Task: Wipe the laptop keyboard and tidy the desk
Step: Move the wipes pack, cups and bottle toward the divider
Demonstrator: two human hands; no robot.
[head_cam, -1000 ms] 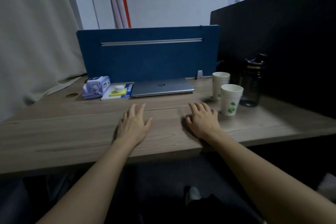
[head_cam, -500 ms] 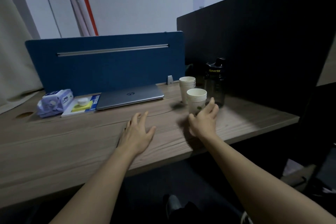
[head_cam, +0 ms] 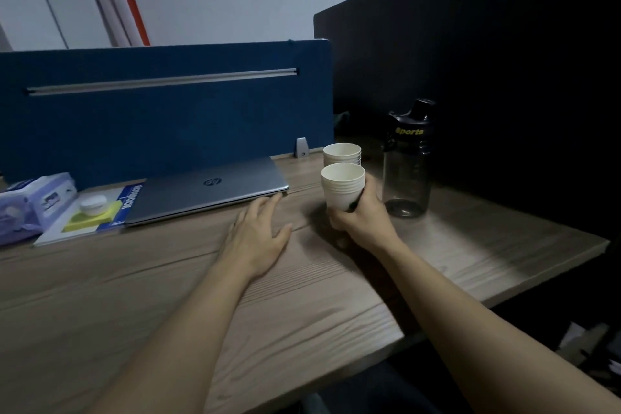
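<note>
Head view, one desk (head_cam: 336, 296), wooden, with items as follows.

Laptop (head_cam: 208, 193): grey, lid closed, lying flat at the back of the desk against a blue divider (head_cam: 161, 118).

Notebook (head_cam: 84, 218): flat, just left of the laptop, touching its edge; a yellow pad (head_cam: 100, 217) lies on it, and a small white round pot (head_cam: 92, 204) sits on the pad.

Wipes pack (head_cam: 30, 205): lilac, soft, at the far left, beside the notebook.

Cups, near stack (head_cam: 342, 188): white paper, nested, upright, right of the laptop.

Cups, far stack (head_cam: 342, 153): same kind, just behind the near stack.

Bottle (head_cam: 407, 161): dark, see-through, black lid, upright, just right of the cups, in front of a black partition (head_cam: 470, 60).

Right hand (head_cam: 363, 215): wrapped round the lower part of the near stack, fingers curled on its right side. Whether the stack is lifted off the desk cannot be told.

Left hand (head_cam: 258, 232): released, palm down, fingers spread, flat on the desk, fingertips close to the laptop's front right corner.
</note>
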